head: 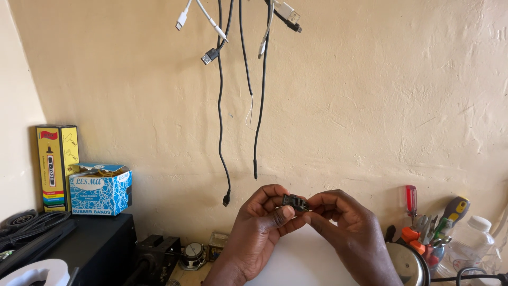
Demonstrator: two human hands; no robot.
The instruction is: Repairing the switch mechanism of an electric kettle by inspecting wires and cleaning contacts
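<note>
A small dark electronic part (pixel 295 202) is held up in front of the wall, pinched between both hands. My left hand (pixel 259 225) grips its left side with thumb and fingers. My right hand (pixel 346 228) grips its right end with fingertips. Both hands hover above a white surface (pixel 296 262) at the bottom centre.
Several black and white cables (pixel 221 106) hang down the cream wall. At left stand a blue box (pixel 100 189), a yellow box (pixel 55 167) and a black case (pixel 95 249). At right a tool holder with screwdrivers (pixel 431 225), a metal lid (pixel 407 262) and a plastic bottle (pixel 476 238).
</note>
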